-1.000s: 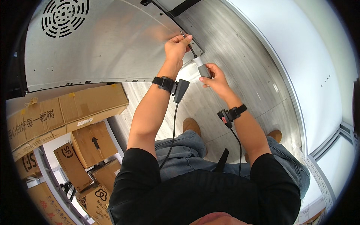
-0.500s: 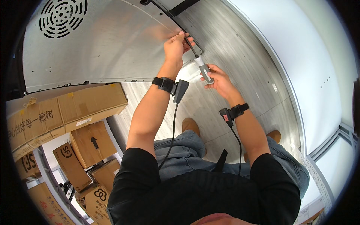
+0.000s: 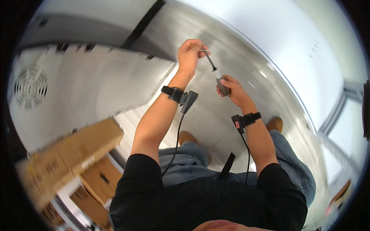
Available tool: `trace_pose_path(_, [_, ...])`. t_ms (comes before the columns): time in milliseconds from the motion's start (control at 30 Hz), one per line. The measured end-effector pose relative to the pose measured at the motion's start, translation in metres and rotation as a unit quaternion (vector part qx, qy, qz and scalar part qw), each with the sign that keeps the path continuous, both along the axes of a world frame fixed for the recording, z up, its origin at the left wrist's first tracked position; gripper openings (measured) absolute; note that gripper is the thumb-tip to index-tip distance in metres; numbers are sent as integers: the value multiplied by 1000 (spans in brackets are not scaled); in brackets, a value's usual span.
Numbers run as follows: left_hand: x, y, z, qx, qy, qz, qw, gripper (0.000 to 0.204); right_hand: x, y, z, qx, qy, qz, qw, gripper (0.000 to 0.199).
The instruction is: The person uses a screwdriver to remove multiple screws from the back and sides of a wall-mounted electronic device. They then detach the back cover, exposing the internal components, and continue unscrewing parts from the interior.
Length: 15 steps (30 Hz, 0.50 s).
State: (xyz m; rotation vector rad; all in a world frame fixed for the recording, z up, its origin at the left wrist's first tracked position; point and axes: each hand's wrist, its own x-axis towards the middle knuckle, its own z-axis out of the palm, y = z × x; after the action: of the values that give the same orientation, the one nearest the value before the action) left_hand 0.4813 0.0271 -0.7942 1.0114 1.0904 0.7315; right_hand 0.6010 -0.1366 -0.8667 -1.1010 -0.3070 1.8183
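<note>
A screwdriver (image 3: 208, 59) with a dark shaft, white collar and grey handle slants between my two hands over the floor. My right hand (image 3: 236, 91) is closed round its handle. At the far end of the shaft, the thumb and fingers of my left hand (image 3: 189, 56) are pinched together at the tip. Whether a screw is also between them is too small to make out. Left of my left hand lies a big metal panel (image 3: 96, 81) with a round slotted vent (image 3: 31, 86); both hands are apart from it.
Cardboard boxes (image 3: 83, 144) are stacked on a rack at the lower left. A white wall-like surface (image 3: 293, 50) curves along the right. Black bands with cabled devices (image 3: 188, 102) are on both my wrists. My shoes (image 3: 274, 124) stand on the grey floor (image 3: 216, 127).
My view has turned, so the panel sits further left. Both hands with the screwdriver have come away from the panel's edge, out over the floor. The grip looks the same.
</note>
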Motion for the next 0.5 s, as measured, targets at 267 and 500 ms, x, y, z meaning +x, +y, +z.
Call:
trace_pose_path(267, [40,33,-46,-58,-5,-83,995,12,25,-16,-3,-73,-125,-143,979,29])
trace_pose_path(500, [132,34,-67,64,60,-174,981,14,33,-43,-2,-78,-108,-359,924,27])
